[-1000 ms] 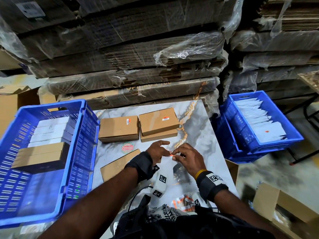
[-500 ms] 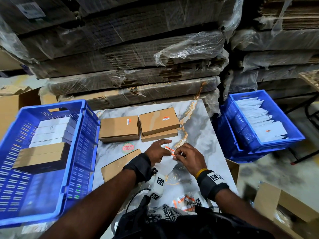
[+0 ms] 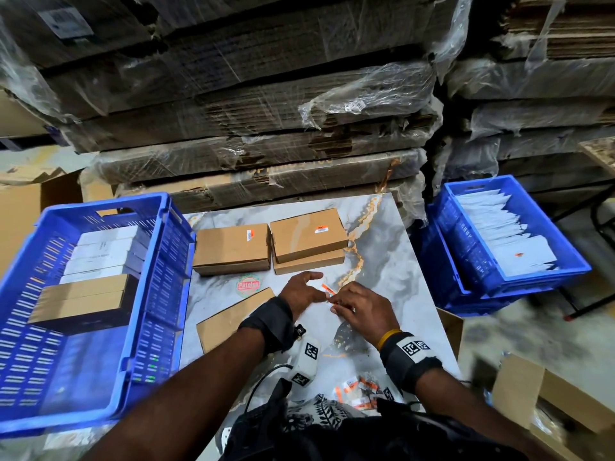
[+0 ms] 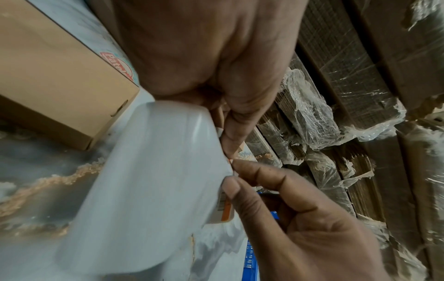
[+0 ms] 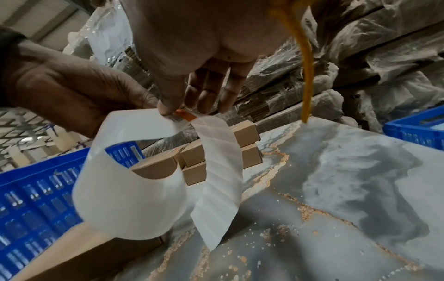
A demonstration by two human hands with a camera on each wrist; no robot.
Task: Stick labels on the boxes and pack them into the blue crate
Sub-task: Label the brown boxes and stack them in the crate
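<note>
Over the middle of the marble table (image 3: 382,261) my left hand (image 3: 320,292) pinches a white backing strip (image 5: 134,190) that curls down in a loop. My right hand (image 3: 339,302) pinches an orange-and-white label (image 3: 325,287) at the strip's top edge, with thumb and fingers closed on the label (image 5: 183,115). Three brown boxes stand at the table's back: one (image 3: 233,247) on the left and two stacked (image 3: 307,234), the upper ones labelled. Another brown box (image 3: 229,317) lies by my left forearm. The blue crate (image 3: 159,261) at the left holds white and brown boxes.
A second blue crate (image 3: 466,261) with white sheets sits low at the right of the table. Loose labels (image 3: 359,387) lie at the table's near edge. Wrapped cardboard stacks (image 3: 266,111) wall off the back. An open carton (image 3: 545,400) stands on the floor at the right.
Both hands stay at the same spot over the table. The label's orange end shows further out between the fingertips than a second ago.
</note>
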